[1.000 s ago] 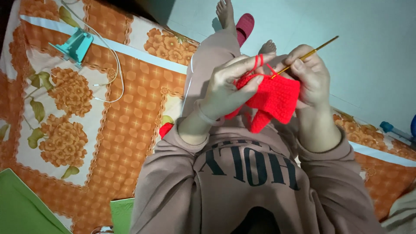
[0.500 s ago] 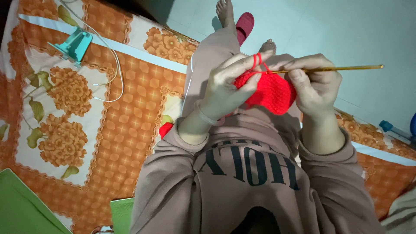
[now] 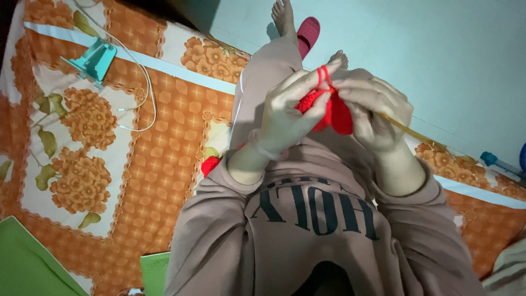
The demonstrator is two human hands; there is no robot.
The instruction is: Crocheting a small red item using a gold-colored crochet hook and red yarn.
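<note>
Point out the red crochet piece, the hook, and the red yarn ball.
Red crochet piece [image 3: 335, 112], head view, on its lower middle between the hands.
Hook [image 3: 408, 130], head view, on the golden shaft sticking out past the right hand.
Red yarn ball [image 3: 210, 164], head view, on the part showing beside the left sleeve.

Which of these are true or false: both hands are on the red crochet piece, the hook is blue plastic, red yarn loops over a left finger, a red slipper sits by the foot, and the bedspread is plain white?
1. Both hands hold the red crochet piece. True: the left hand and right hand grip it from either side.
2. The crochet hook is blue plastic. False: it is thin and golden yellow, held in the right hand.
3. Red yarn loops over a left finger. True.
4. A red slipper lies beside the foot. True.
5. The bedspread is plain white. False: it is orange with a flower pattern.
</note>
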